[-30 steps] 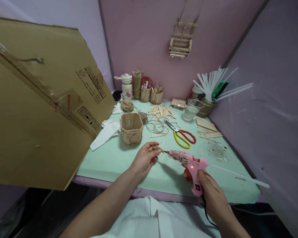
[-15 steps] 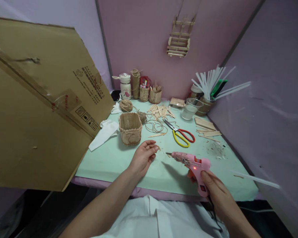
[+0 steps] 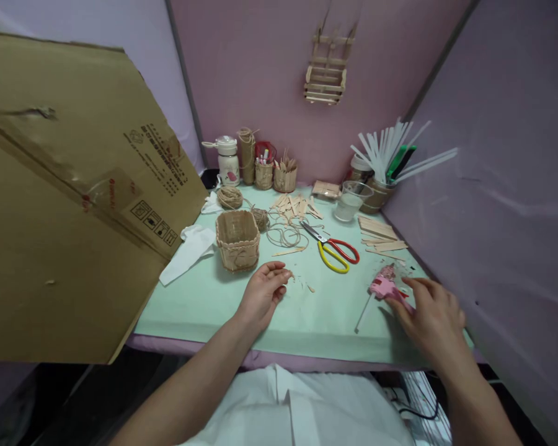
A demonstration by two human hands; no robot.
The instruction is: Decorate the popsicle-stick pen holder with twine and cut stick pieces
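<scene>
My left hand is over the table's middle, thumb and forefinger pinched on a tiny brownish piece too small to name. Small scraps lie just right of its fingertips. At the right, my right hand has thumb and fingers around the handle of a pink glue gun, whose nozzle points away toward the back; a white glue stick sticks out of it. A woven square basket stands behind my left hand. Scissors with one red and one yellow handle lie open between the hands.
Twine balls, loose wooden sticks and a plastic cup stand or lie toward the back. Large cardboard leans at the left. Stacked sticks lie at the right, before a pot of glue sticks.
My right hand has carried the glue gun to the right, away from my left hand, and turned it to point toward the back. My left hand keeps its pinch.
</scene>
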